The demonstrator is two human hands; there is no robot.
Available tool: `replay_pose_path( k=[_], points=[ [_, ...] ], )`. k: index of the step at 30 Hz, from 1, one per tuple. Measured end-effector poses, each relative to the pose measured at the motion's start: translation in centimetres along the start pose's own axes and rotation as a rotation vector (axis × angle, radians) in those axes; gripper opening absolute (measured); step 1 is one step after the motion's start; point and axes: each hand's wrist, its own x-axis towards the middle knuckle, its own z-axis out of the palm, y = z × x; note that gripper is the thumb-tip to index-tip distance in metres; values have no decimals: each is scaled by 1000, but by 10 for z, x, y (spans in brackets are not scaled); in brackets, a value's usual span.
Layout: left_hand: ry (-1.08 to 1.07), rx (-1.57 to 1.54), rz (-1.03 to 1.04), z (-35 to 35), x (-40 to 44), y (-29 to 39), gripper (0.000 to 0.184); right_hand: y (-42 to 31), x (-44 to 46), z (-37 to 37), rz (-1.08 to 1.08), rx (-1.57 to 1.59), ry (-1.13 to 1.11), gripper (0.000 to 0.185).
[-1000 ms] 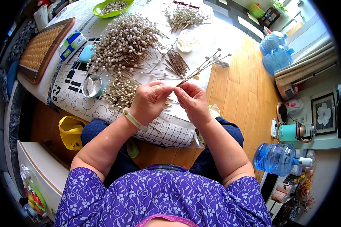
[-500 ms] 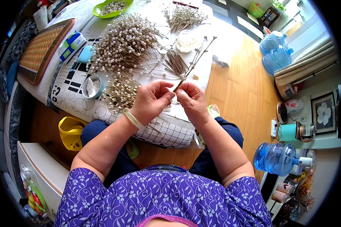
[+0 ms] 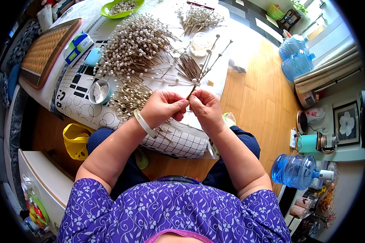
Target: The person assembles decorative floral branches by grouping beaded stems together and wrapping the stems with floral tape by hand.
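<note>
Head view: right hand (image 3: 208, 107) is pinching a budded sprig (image 3: 198, 79) over the table's (image 3: 95, 115) near right corner; left hand (image 3: 163, 108) is sitting at its base, hold unclear; apparently joining stems, next move calling for steadiness

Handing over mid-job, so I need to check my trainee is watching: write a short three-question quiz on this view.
1. True or false: the pale, ring-shaped bangle is worn on the wrist of the left hand.
2. Multiple choice: what does the right hand pinch?
A) slender brown branching stems
B) a yellow plastic basket
C) a blue plastic water bottle
3. Nearer or farther: from the person, how does the shallow lime-green plastic bowl stand relative to the large heap of white-headed brown stems?

Key: 1. True. 2. A. 3. Farther.
</note>
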Motion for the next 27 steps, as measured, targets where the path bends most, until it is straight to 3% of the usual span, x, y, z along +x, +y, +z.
replay_pose_path(
  k=[4,6,15,16,18,21,26,27],
  points=[
    [92,185,96,5,2,-1,9,1,-1,2,1,-16,39,6],
    [168,441,255,9,0,-1,8,0,-2,1,-13,-53,40,6],
    [177,753,478,8,-6,5,7,1,-1,3,-61,-18,-2,9],
    [180,751,478,8,-6,6,7,0,0,1,-59,-19,-5,9],
    [99,244,154,8,-8,5,7,-4,-1,0,-18,7,-60,9],
    [-31,73,19,-1,-6,6,7,-2,0,1,15,144,-67,8],
    [37,152,64,6,-9,5,6,1,3,-1,21,159,-93,8],
    [57,294,147,9,-11,6,7,2,4,-1,13,174,-92,8]
  ],
)
